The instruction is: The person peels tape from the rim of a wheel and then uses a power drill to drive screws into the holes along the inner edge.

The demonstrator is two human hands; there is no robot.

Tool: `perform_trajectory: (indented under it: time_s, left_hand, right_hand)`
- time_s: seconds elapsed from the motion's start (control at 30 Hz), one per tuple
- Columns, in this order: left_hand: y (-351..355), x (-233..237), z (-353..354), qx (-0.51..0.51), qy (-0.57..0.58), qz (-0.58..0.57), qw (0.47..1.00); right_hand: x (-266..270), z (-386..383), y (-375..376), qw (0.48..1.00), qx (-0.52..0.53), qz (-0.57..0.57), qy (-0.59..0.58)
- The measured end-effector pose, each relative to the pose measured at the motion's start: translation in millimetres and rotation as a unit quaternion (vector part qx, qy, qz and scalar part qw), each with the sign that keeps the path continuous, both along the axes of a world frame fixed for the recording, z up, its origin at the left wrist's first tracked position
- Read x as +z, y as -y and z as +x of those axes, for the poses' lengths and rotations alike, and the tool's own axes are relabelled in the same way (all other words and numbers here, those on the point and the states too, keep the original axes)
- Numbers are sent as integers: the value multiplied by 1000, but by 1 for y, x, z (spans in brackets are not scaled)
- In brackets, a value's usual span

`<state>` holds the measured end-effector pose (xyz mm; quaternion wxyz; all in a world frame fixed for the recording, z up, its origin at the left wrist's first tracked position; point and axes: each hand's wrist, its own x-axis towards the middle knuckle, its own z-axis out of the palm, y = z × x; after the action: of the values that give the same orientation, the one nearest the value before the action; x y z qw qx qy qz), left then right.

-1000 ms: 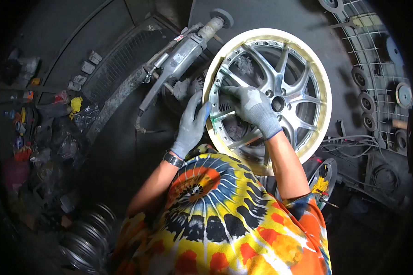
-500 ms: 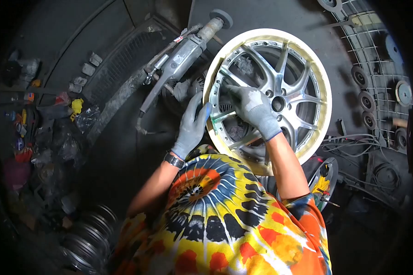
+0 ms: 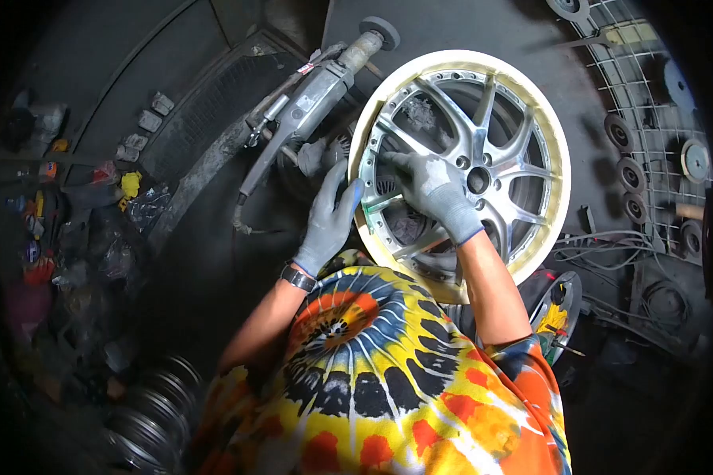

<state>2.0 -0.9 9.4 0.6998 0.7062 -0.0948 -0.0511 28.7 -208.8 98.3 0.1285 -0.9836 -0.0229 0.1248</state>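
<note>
A silver multi-spoke alloy wheel [image 3: 517, 149] with a pale yellowish outer lip stands tilted in front of me. My left hand [image 3: 325, 218], in a grey glove, grips the wheel's left edge, with its thumb against the lip and the other fingers along the outside. Over the left spokes, my gloved right hand [image 3: 433, 186] reaches in from below. Its index finger extends toward the inner rim while the other fingers curl under. Anything pinched in them is hidden. Greenish marks show on the left spoke below the fingers.
A grey power tool with a round wheel head [image 3: 317, 99] lies at upper left. Discs hang on a wire rack [image 3: 646, 119] at right, above loose cables [image 3: 610, 241]. Stacked metal rims [image 3: 154, 412] stand at lower left, near cluttered bags and yellow cloth [image 3: 131, 186].
My right hand has shifted slightly, its index finger now more apart from the spoke. The wheel appears a little further left in view; my left hand keeps its place on the edge.
</note>
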Motion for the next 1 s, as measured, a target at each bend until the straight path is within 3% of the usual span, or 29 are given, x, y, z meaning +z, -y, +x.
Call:
perform_trajectory:
  time_s: [0.3,0.4,0.47,0.6,0.8,0.9,1.0]
  left_hand:
    - [-1,-9,0,-5,1,-2,1000]
    - [-1,-8,0,-10,5,3,1000]
    - [-2,-10,-1,-11,-10,-3,1000]
    - [0,-8,-1,-8,-8,1,1000]
    - [0,-9,-1,-13,-11,-1,1000]
    - [1,-7,0,-7,-13,-7,1000]
    - [-3,-3,-1,-13,-8,-11,1000]
  right_hand:
    - [7,7,1,998,31,-39,-44]
    - [-1,8,6,999,32,-1,-15]
    - [1,7,-1,995,46,-38,-84]
    - [5,8,0,1000,17,14,-4]
    - [15,8,0,995,50,-12,-82]
    - [-8,9,5,999,36,0,17]
    - [-4,7,9,999,52,3,-8]
